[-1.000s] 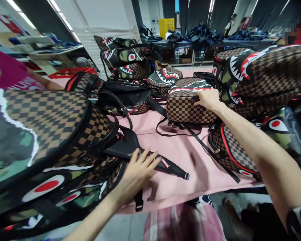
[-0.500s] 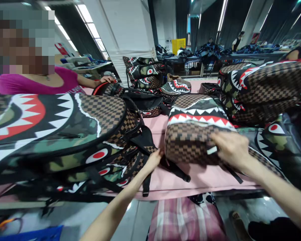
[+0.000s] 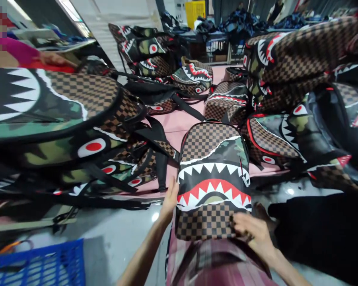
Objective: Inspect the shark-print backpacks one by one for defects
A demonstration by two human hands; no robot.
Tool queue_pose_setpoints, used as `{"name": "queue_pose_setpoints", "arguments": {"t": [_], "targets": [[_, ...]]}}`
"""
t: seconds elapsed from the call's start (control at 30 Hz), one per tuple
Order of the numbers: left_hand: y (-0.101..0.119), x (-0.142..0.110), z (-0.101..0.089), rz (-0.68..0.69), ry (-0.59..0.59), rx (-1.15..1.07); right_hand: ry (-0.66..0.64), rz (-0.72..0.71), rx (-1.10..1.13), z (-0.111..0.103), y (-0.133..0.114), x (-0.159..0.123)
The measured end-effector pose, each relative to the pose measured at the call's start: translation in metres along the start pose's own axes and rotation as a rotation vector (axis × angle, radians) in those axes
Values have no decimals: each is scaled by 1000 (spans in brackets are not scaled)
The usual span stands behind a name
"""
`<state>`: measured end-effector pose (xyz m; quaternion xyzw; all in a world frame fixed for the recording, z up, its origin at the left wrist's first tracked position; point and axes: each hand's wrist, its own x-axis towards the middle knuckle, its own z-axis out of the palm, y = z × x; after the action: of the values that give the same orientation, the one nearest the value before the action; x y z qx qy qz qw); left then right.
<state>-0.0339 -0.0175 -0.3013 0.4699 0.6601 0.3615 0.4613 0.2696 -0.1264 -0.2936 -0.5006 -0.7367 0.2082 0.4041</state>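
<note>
A small backpack (image 3: 211, 171) with a brown check, a camouflage patch and a printed shark mouth is at the near edge of the table, its patterned face towards me. Its lower end overhangs the edge, close to my plaid-covered lap. Against its left side lies my left hand (image 3: 170, 200), holding it there with the far fingers hidden. My right hand (image 3: 253, 232) is closed at the lower right corner, fingers curled on the bag's edge; a small dark bit shows at the fingertips. The backpack's rear is out of sight.
Large shark-print backpacks (image 3: 86, 107) are piled on the left, with black straps hanging down. More backpacks (image 3: 298, 51) are stacked at right on the pink tabletop (image 3: 181, 119). A co-worker's hand (image 3: 55, 59) rests behind the left pile. A blue crate (image 3: 47, 262) stands on the floor.
The small backpack has come towards me to the table edge and turned its shark face up. Both hands moved nearer with it. My view has tipped downward.
</note>
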Motion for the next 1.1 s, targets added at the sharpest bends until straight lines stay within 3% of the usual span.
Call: {"name": "queue_pose_setpoints", "arguments": {"t": [0.1,0.17,0.3,0.43,0.5,0.57,0.6,0.63,0.7,0.77,0.83,0.97,1.1], "targets": [[11,-5,6,-48,-14,-24,403,516,141,-18,23,14],[16,-9,11,-62,-3,-46,480,675,239,-24,37,26],[19,-11,13,-92,-7,-103,400,624,334,-23,47,42],[18,-8,8,-64,28,12,153,413,143,-25,47,49],[19,-16,15,124,203,235,92,283,70,-26,50,53],[21,-33,33,517,316,499,117,213,60,-26,54,60],[23,-45,47,751,280,614,150,204,75,-26,57,64],[25,-58,62,954,140,708,186,207,93,-25,58,68],[30,-78,92,1185,-197,817,246,238,134,-25,60,80],[39,-84,114,1159,-306,843,230,248,162,-25,61,92],[49,-72,122,1023,-264,894,170,240,189,-25,61,102],[60,-30,119,930,-245,1094,104,306,236,-23,61,107],[54,-19,118,916,-274,1159,86,413,335,-20,60,93]]}}
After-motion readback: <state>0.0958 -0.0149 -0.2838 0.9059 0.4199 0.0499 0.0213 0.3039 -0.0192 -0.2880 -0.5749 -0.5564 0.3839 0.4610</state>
